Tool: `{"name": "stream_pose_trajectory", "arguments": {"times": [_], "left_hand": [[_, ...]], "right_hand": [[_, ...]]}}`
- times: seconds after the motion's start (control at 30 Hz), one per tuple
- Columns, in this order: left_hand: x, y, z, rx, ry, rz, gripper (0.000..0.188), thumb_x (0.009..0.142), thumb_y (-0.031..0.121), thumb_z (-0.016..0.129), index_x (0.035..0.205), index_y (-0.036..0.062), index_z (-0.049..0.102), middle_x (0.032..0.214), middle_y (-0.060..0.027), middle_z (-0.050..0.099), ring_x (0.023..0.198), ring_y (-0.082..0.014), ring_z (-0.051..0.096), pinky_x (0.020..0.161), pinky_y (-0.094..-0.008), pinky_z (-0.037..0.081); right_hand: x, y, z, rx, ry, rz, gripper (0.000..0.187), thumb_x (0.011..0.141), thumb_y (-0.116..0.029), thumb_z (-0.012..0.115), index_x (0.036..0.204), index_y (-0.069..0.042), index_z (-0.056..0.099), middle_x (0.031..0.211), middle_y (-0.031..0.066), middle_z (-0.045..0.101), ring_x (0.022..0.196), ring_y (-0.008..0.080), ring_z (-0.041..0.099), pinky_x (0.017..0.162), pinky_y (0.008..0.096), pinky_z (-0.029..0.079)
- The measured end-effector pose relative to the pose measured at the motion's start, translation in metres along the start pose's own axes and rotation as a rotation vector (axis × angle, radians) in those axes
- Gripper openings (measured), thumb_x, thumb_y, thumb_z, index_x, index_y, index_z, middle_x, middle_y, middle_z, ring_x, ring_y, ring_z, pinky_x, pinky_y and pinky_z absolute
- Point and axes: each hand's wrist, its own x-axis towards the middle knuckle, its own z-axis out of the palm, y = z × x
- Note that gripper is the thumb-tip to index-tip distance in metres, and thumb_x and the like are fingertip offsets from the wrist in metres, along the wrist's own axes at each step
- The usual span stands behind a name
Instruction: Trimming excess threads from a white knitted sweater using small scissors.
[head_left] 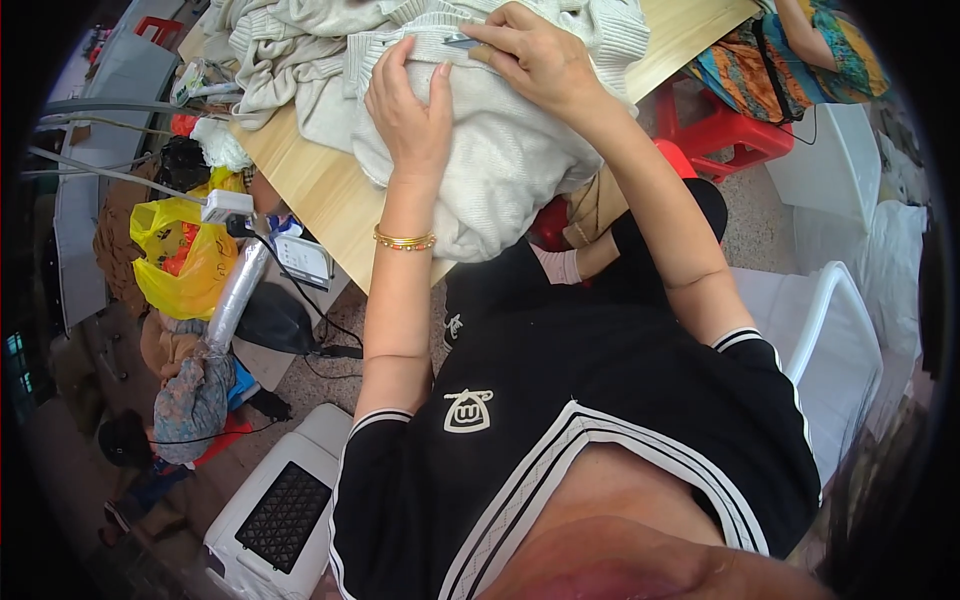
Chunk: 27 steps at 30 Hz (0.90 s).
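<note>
A cream knitted sweater (500,165) lies bunched on the wooden table (310,180), its lower part hanging over the near edge. My left hand (412,115) rests on the knit near a ribbed band, thumb and fingers apart. In my right hand (540,60), just to the right, is a small metal-bladed tool (459,41). Its blade points left and touches or lies just over the ribbed band; its grip is hidden by my fingers. More cream knitwear (285,55) is heaped at the left of the table.
Left of the table are a yellow plastic bag (180,265), cables with a white power strip (228,206), and a white box (285,500) with a dark grille. A red stool (725,140) and another person's arm (805,35) are at the right, beyond a white chair (825,320).
</note>
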Motion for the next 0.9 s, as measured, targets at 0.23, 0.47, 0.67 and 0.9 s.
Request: {"name": "stream_pose_trajectory", "arguments": {"times": [0.23, 0.47, 0.67, 0.9], "left_hand": [[0.012, -0.008, -0.014, -0.059, -0.038, -0.103, 0.05, 0.089, 0.025, 0.071, 0.131, 0.0032, 0.054, 0.128, -0.0155, 0.06, 0.123, -0.0334, 0.054, 0.103, -0.0471, 0.04], [-0.01, -0.042, -0.031, 0.041, -0.06, -0.522, 0.06, 0.091, 0.03, 0.07, 0.14, 0.0005, 0.051, 0.135, -0.0245, 0.057, 0.129, -0.0373, 0.052, 0.111, -0.0425, 0.037], [0.007, -0.02, -0.062, -0.279, -0.169, -0.488, 0.033, 0.084, 0.015, 0.071, 0.11, -0.0012, 0.058, 0.109, -0.0189, 0.065, 0.105, -0.0308, 0.063, 0.095, -0.0378, 0.048], [0.051, 0.088, -0.086, -0.284, -0.228, 0.133, 0.04, 0.069, -0.005, 0.047, 0.108, -0.0001, 0.055, 0.098, -0.0182, 0.051, 0.095, -0.0386, 0.054, 0.084, -0.0416, 0.047]], "right_hand": [[0.016, -0.01, 0.003, 0.086, 0.034, -0.016, 0.022, 0.089, -0.022, 0.071, 0.11, -0.017, 0.076, 0.096, 0.0056, 0.066, 0.082, 0.0255, 0.067, 0.068, 0.0355, 0.053], [-0.004, -0.009, -0.014, 0.333, 0.047, 0.156, 0.036, 0.084, -0.016, 0.074, 0.119, -0.011, 0.069, 0.092, 0.0077, 0.062, 0.079, 0.0239, 0.064, 0.069, 0.0339, 0.05], [-0.005, -0.022, -0.04, 0.168, -0.2, 0.237, 0.047, 0.076, -0.027, 0.08, 0.12, -0.011, 0.07, 0.088, 0.0102, 0.068, 0.076, 0.0237, 0.066, 0.071, 0.0351, 0.052], [-0.003, -0.033, -0.094, 1.15, -0.165, 0.424, 0.071, 0.077, 0.002, 0.078, 0.142, 0.0, 0.05, 0.07, -0.0089, 0.038, 0.063, 0.0026, 0.035, 0.058, 0.0181, 0.029]]}}
